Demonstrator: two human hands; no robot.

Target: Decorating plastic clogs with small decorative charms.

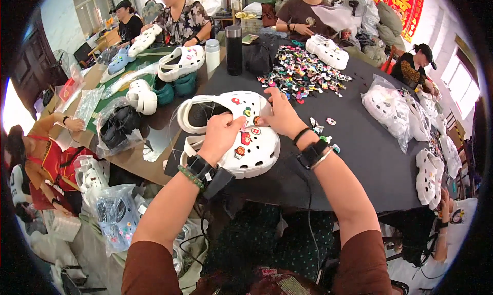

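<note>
The two white clogs [241, 136] under the hands look like smooth moulded foam or plastic with a soft, semi-matt sheen; the small charms [245, 138] pressed into them seem glossy rubbery plastic. The desk [370, 156] is covered in a matt black cloth. Farther off, the pile of coloured charms [303, 71] glints like plastic. The bags [390, 107] on the right are thin, shiny clear film. The far black flask [234, 51] looks like matt-coated metal, though the view is too small to be sure.
</note>
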